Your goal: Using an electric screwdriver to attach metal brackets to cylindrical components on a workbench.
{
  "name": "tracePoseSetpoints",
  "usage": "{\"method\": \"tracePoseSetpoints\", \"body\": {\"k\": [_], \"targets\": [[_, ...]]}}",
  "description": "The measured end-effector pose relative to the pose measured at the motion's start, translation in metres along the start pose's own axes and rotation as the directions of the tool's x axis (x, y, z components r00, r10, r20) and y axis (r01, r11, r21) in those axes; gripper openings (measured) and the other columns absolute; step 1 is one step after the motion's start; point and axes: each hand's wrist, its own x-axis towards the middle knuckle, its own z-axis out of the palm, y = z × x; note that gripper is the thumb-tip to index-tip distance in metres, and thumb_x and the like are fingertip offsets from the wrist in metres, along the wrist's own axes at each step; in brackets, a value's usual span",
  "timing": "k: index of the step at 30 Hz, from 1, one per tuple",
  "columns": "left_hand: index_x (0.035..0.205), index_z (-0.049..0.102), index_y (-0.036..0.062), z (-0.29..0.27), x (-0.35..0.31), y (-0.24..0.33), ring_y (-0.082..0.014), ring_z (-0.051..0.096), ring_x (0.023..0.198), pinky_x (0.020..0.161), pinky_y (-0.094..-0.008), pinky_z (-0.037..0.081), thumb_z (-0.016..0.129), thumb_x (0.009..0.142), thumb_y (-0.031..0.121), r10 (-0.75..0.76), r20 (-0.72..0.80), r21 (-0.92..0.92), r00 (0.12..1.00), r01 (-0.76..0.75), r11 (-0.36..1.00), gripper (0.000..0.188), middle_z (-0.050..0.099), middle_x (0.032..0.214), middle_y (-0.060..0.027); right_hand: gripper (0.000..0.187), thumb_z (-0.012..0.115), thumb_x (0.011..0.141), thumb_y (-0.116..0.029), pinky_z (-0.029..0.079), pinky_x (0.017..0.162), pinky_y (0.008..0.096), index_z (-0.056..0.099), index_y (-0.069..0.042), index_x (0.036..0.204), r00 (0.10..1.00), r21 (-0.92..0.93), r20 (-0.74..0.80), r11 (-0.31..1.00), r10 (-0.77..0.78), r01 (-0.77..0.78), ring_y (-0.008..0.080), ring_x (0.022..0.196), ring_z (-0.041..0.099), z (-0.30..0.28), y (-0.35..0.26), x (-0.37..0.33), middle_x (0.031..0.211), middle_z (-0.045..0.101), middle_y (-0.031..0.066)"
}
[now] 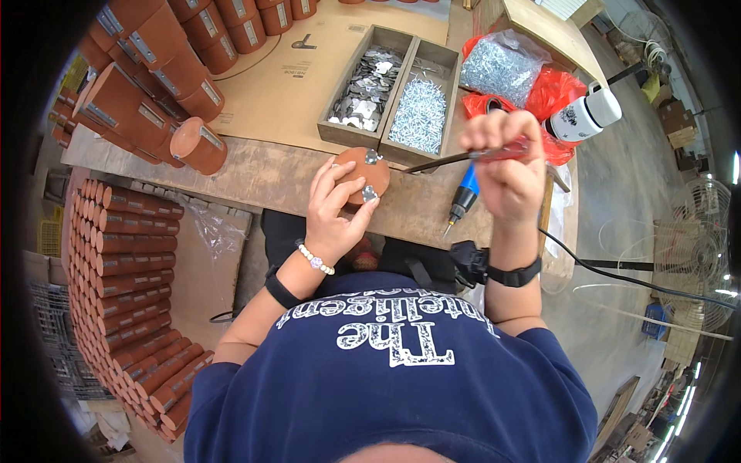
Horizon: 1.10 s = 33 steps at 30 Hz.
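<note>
My left hand (332,204) grips a reddish-brown round cylinder (356,168) at the table's front edge, with its flat end up. Two small shiny metal clips (371,157) sit at opposite edges of that end. My right hand (505,166) is raised over the table, closed around the red handle of a screwdriver (444,161). Its dark shaft points left towards the cylinder, and the tip is apart from it. Below the shaft, a blue electric screwdriver (468,193) with a bit in its nose is partly hidden by my right hand.
Behind the cylinder stand two wooden bins, one with metal clips (369,92), one with screws (419,112). A bag of screws (502,65) and a white bottle (583,116) are at right. Stacked cylinders (139,262) fill the left; one cylinder (198,145) stands on the wooden table (262,174).
</note>
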Motion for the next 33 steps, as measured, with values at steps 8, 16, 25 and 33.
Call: {"method": "tracePoseSetpoints", "body": {"k": [8,16,25,33], "targets": [[0.084,0.058,0.0037,0.001,0.003,0.003,-0.0345,0.046,0.106,0.087,-0.0395,0.038,0.073,0.058,0.010,-0.021,-0.013,0.025,1.000,0.021,0.999,0.030,0.053,0.106,-0.0139,0.027,0.037,0.059,0.016,0.035,0.071,0.0215,0.041,-0.005,0.075,0.933,-0.486,-0.348,0.869,-0.092,-0.095,0.0105,0.075,0.042,-0.066,0.027,-0.031,0.084,0.046,0.0046],[0.083,0.058,0.0049,0.003,0.002,0.002,-0.0368,0.045,0.104,0.086,-0.0415,0.039,0.073,0.057,0.011,-0.008,-0.014,0.022,1.000,0.008,1.000,0.031,0.053,0.104,-0.0131,0.022,0.043,0.058,0.016,0.039,0.065,0.0312,0.041,-0.002,0.069,0.977,-0.970,-0.114,0.231,-0.179,-0.071,0.0283,0.076,0.049,-0.088,0.074,-0.043,0.078,0.050,0.0113],[0.083,0.057,0.0040,0.004,0.002,-0.001,-0.0370,0.045,0.104,0.087,-0.0416,0.038,0.074,0.057,0.012,0.006,-0.023,0.023,1.000,-0.005,1.000,0.032,0.053,0.103,-0.0140,0.018,0.050,0.057,0.011,0.038,0.076,0.0361,0.048,-0.003,0.070,0.987,-0.995,-0.086,0.035,0.137,-0.091,0.0335,0.090,0.043,-0.087,0.084,-0.066,0.087,0.049,0.0148],[0.083,0.056,0.0031,0.003,0.005,0.002,-0.0361,0.045,0.104,0.086,-0.0408,0.039,0.075,0.057,0.013,0.024,-0.014,0.037,1.000,-0.023,0.999,0.033,0.052,0.104,-0.0142,0.019,0.059,0.058,0.004,0.038,0.078,0.0357,0.050,-0.003,0.073,0.995,-0.998,-0.038,0.046,0.087,-0.042,0.0316,0.091,0.045,-0.081,0.069,-0.074,0.086,0.051,0.0132]]}}
